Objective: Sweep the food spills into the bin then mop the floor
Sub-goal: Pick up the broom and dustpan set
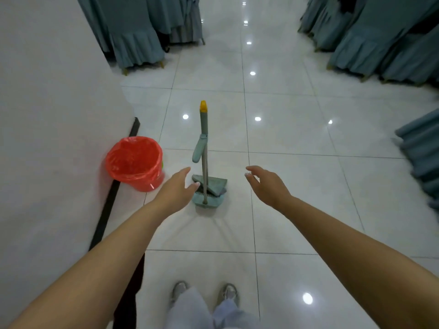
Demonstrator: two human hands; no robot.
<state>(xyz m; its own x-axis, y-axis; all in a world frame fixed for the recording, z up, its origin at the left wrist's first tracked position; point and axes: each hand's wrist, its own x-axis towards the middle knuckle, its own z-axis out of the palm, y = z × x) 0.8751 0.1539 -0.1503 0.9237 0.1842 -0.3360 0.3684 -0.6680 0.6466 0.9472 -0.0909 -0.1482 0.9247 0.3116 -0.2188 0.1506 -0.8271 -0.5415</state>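
A teal broom [203, 129] with an orange cap stands upright in its teal dustpan [209, 200] on the white tiled floor, straight ahead of me. A bin [134, 162] lined with a red bag stands to its left, against the white wall. My left hand [177, 188] reaches forward with straight fingers, just left of the dustpan and empty. My right hand [266, 184] is stretched out to the right of the broom, fingers loosely spread, holding nothing. Neither hand touches the broom.
A white wall [47, 115] with a black base strip runs along my left. Chairs in blue-grey skirted covers stand at the back left [135, 43] and along the right [380, 39]. Glossy tiles run between them. My feet [204, 295] show at the bottom.
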